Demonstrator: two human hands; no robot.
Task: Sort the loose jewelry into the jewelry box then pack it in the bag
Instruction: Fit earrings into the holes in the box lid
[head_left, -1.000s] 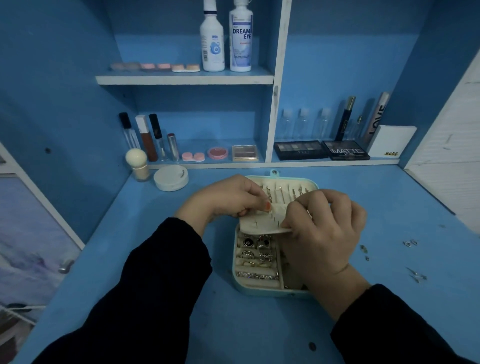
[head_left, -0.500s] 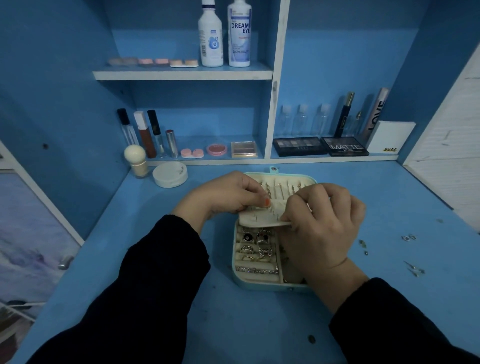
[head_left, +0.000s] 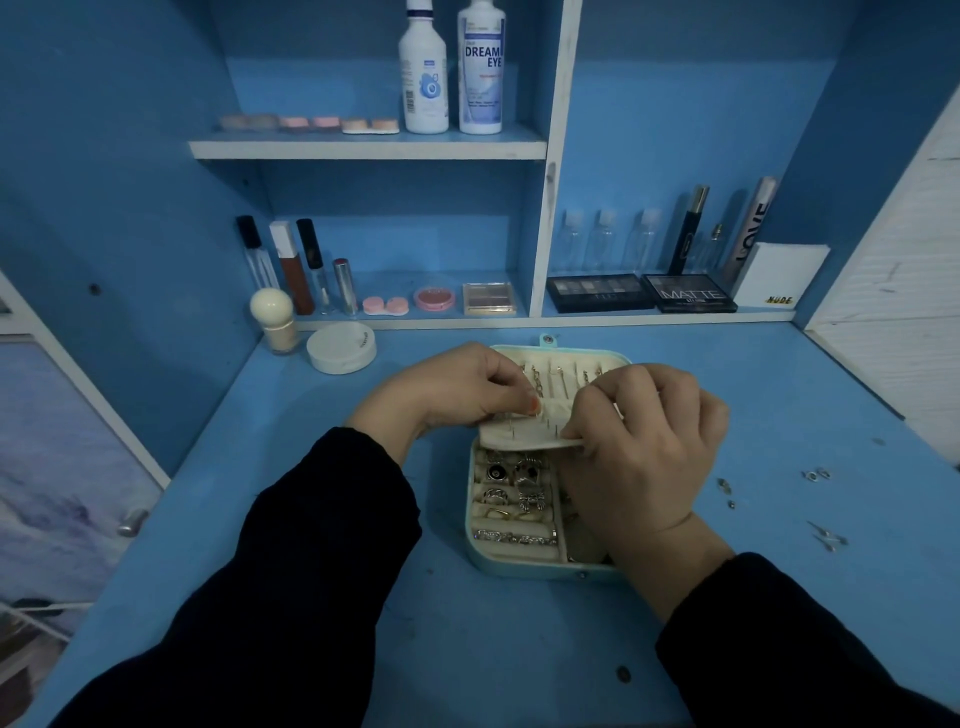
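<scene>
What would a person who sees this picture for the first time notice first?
Two hands meet at the middle of the blue desk: the left hand and the right hand both pinch a cream flap over an open jewelry box. Rings fill its left slots. A few small loose pieces lie on the desk to the right.

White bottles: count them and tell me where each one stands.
2. Both stand side by side on the upper shelf: the blue-logo bottle at left, the DREAM EYE bottle at right. None looks hidden.
</scene>
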